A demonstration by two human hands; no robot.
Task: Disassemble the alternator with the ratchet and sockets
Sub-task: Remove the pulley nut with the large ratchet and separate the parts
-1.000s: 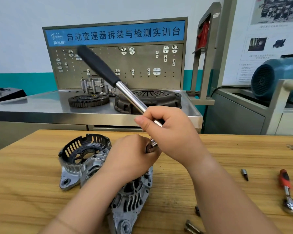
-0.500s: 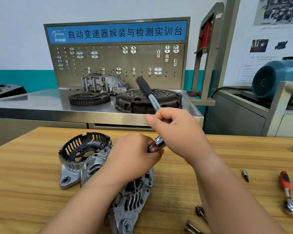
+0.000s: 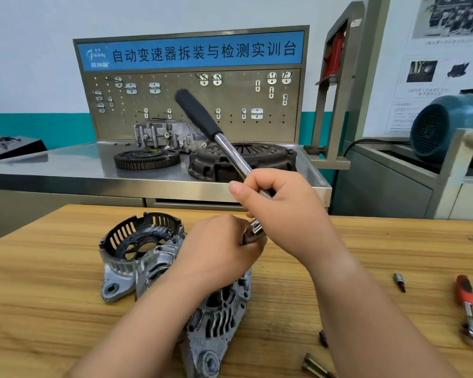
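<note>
A grey cast alternator [image 3: 219, 309] lies on the wooden table [image 3: 38, 309], with a separated slotted end housing [image 3: 137, 241] beside it at the left. My left hand [image 3: 216, 255] presses on top of the alternator and pinches the ratchet's socket end [image 3: 254, 233]. My right hand [image 3: 281, 208] grips the chrome shaft of the long ratchet [image 3: 202, 121], whose black handle points up and to the left. The fastener under the socket is hidden by my hands.
A red-handled ratchet [image 3: 470, 309], a small bit [image 3: 399, 281] and loose bolts [image 3: 314, 366] lie on the table at the right. Behind stands a steel bench [image 3: 66, 170] with a flywheel ring [image 3: 146, 158], a clutch cover [image 3: 271, 159] and a pegboard.
The ratchet handle swung right and away from its far-left tilt, then back to the left and upward. Both hands stayed on the ratchet and alternator.
</note>
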